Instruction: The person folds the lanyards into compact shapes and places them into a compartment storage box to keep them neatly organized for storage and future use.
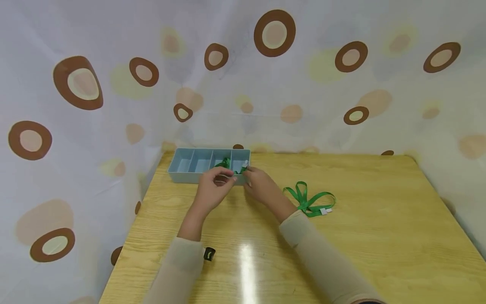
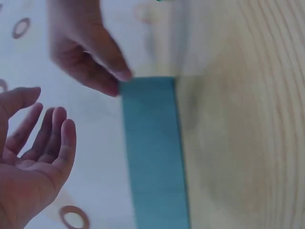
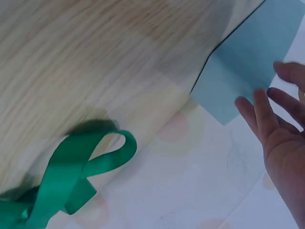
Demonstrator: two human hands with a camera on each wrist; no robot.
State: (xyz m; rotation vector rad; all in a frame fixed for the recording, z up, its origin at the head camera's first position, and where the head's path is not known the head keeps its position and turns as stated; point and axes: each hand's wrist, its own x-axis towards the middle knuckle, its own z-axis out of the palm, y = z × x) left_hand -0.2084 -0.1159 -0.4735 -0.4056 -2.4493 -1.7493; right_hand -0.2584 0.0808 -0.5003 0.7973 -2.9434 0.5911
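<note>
A light blue box (image 1: 183,177) with several compartments in a row stands at the back left of the table. Green ribbon (image 1: 226,161) lies in its third compartment from the left. More green ribbon with a white end piece (image 1: 244,163) shows in the rightmost one. My left hand (image 1: 213,190) hovers at the box's front, thumb apart from the fingers in the left wrist view. At the box's right front corner is my right hand (image 1: 262,185), its fingers loosely bent in the right wrist view. No ribbon shows between its fingers there, and the head view partly hides its fingertips.
Right of the box, a looped green ribbon (image 1: 312,202) with white ends lies on the wooden table (image 1: 379,236). Beside the left sleeve is a small black object (image 1: 209,253). Patterned cloth (image 1: 303,84) hangs behind the table's back edge and at the sides.
</note>
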